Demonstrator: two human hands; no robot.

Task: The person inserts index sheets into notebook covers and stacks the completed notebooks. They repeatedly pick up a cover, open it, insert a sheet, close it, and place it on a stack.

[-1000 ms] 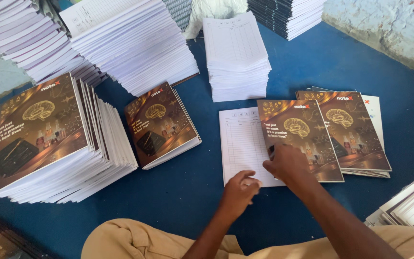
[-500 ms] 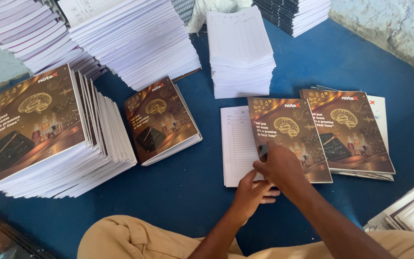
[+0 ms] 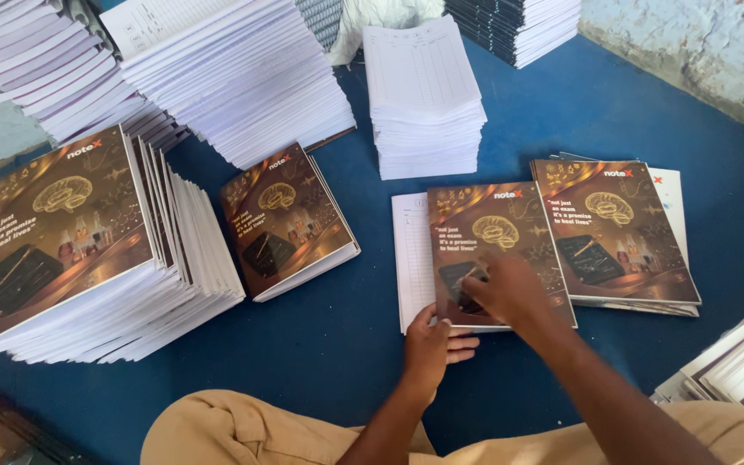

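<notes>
Spreading across the blue floor (image 3: pixel 320 344) are piles of printed matter: a tall fanned stack of brown-covered notebooks (image 3: pixel 88 258) at far left, leaning stacks of white page blocks (image 3: pixel 243 77) behind it, a squarer stack of ruled sheets (image 3: pixel 424 95) near the middle, and a small notebook pile (image 3: pixel 290 220) between them. To the right lies another short pile of covered notebooks (image 3: pixel 613 228). Just left of it, a brown cover (image 3: pixel 492 232) sits on a white page block (image 3: pixel 411 258). The right hand (image 3: pixel 510 293) presses down on that cover's lower part, fingers curled together. The left hand (image 3: pixel 428 344) rests flat at the block's near edge, fingers extended and close together.
</notes>
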